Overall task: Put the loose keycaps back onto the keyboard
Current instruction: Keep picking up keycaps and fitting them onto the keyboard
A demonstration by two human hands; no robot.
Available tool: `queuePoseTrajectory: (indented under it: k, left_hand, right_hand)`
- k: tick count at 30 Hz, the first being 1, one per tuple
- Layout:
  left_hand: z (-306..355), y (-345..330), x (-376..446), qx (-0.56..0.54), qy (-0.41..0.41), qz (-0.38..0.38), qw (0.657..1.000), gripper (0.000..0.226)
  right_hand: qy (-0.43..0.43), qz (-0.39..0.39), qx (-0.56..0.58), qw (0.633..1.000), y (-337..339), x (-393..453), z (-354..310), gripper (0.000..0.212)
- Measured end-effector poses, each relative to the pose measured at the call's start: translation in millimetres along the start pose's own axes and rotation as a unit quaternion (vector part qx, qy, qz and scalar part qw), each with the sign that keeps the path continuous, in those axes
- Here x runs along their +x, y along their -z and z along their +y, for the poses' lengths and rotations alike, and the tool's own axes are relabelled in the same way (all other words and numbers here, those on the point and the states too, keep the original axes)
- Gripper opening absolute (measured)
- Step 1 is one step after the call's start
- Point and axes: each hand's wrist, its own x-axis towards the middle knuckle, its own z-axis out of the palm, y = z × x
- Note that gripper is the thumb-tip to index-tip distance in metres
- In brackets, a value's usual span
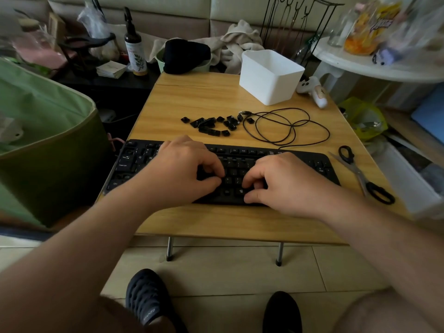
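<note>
Resting across the near half of a small light-wood folding table [182,97], a flat black plastic computer keyboard [134,162] lies under both of the person's bare hands. The left hand [185,167] covers the middle rows with its fingers curled downward, thumb and forefinger drawn close together over the keys; whether they pinch a keycap cannot be told. The right hand [278,179] sits just beside it, fingers likewise bent with their tips on the keys, and its hold is equally unclear. Behind the keyboard, a scattered cluster of loose black plastic keycaps [211,124] lies on the tabletop, next to the keyboard's thin black coiled cable [288,126]. A white rectangular plastic tub [271,78] stands farther back, and black-handled scissors [365,179] lie at the table's right edge.
</note>
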Motion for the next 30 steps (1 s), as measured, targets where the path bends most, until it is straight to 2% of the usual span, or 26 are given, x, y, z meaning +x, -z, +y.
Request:
queuePoseTrajectory:
  k: [7,14,22,30]
  left_hand:
    - [15.3,-18.0,-2.3,0.012,-0.014,-0.002,1.0,0.022]
    - [22.1,-12.2,2.6,0.07,0.014,-0.014,0.997,0.034]
    - [27.4,-11.2,-0.6,0.084,0.014,-0.029,0.996,0.033]
    - [27.8,-16.7,-1.8,0.053,0.015,0.011,0.998,0.039]
  right_hand:
    - [-0.017,-0.002,0.013,1.0,0.3,2.5,-2.0,0.021]
    - [-0.045,-0.024,0.036,0.998,0.9,3.8,-7.2,0.019]
    - [-0.001,-0.018,-0.058,0.998,-4.8,-0.2,-7.1,0.024]
    - [-0.015,0.013,0.041,0.999,0.5,-1.1,1.9,0.015]
